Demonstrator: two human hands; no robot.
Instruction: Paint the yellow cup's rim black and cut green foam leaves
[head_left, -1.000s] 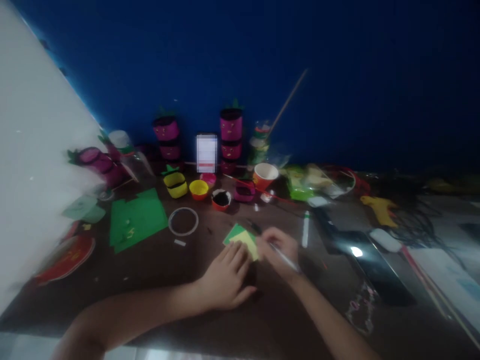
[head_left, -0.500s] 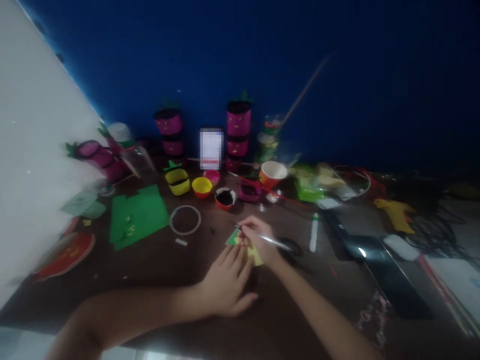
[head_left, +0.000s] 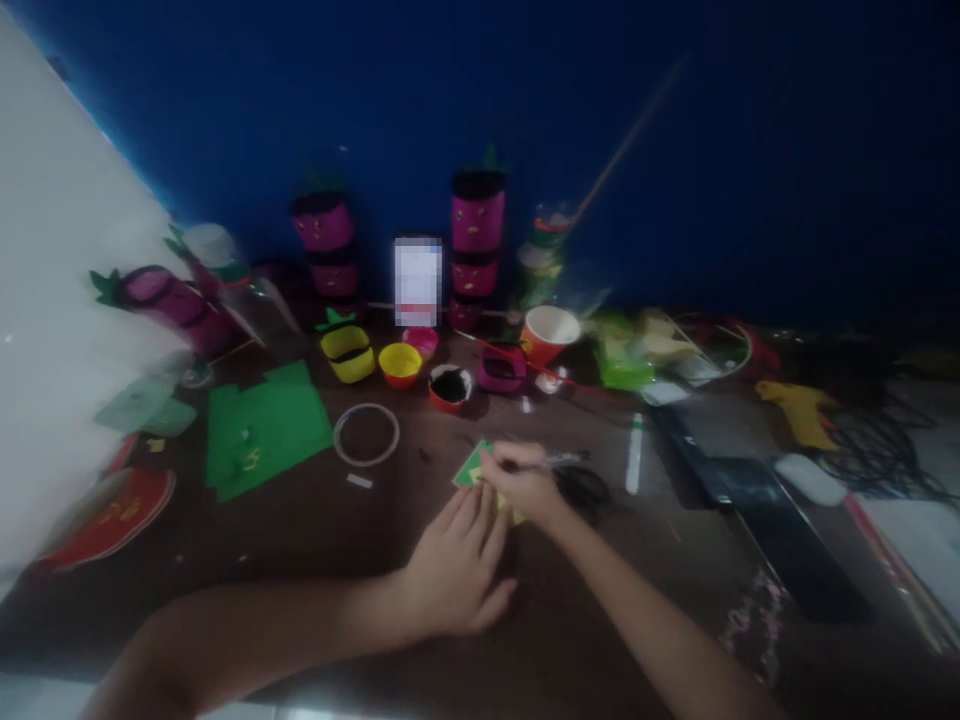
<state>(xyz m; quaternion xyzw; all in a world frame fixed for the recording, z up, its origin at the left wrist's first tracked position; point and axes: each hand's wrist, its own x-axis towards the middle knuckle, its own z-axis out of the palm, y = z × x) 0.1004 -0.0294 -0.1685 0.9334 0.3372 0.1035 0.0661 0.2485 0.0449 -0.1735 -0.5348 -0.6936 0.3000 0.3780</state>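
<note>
My right hand [head_left: 529,490] is closed around a slim pen [head_left: 568,459], whose dark end points right. The pen's other end is hidden by my fingers. Under both hands lies a small green piece of paper [head_left: 471,466] with yellow paper [head_left: 517,516] over part of it. My left hand [head_left: 454,565] rests palm down, fingers stretched out onto the yellow paper and thumb apart. Its fingertips are close to the right hand's fingers; whether they touch, I cannot tell.
Green sheets [head_left: 266,430] and a clear tape roll [head_left: 366,435] lie left. Small cut cups [head_left: 400,365] stand behind, with purple decorated containers [head_left: 478,225] and a phone [head_left: 418,282] at the wall. To the right are a marker [head_left: 634,455], a black device [head_left: 795,540] and a yellow glue gun [head_left: 799,410].
The pen has turned in my right hand: its right end sits higher, and the end that stuck out left is hidden. More green paper shows. My left hand stays in place.
</note>
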